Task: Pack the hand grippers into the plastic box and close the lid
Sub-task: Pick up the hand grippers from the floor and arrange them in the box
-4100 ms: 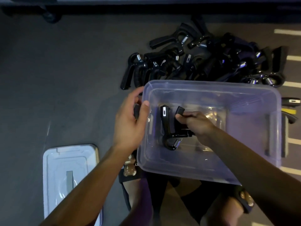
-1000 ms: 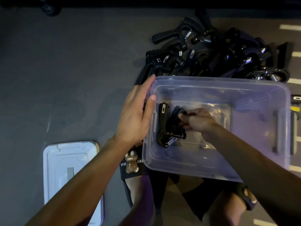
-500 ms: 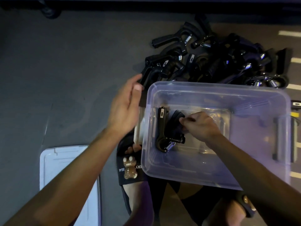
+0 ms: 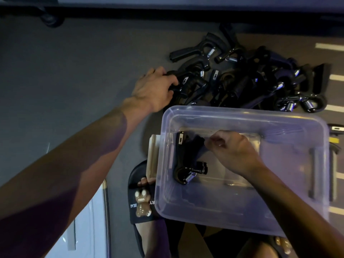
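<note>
A clear plastic box stands on the dark floor in front of me. A black hand gripper with a steel spring lies at the box's left end, and my right hand is inside the box with its fingers pinched on that gripper's handle. Beyond the box lies a pile of black hand grippers. My left hand is at the pile's left edge, fingers curled around one gripper there. The box's lid lies flat at the lower left, partly hidden by my left forearm.
My feet in black slippers sit under the box's near edge. A pale flat piece pokes out by the box's left wall. White floor lines run at the right. A dark wall base spans the top.
My left hand has left the box's left rim and reached forward to the pile, closing on a gripper there. My right hand stays in the box on the packed gripper.
</note>
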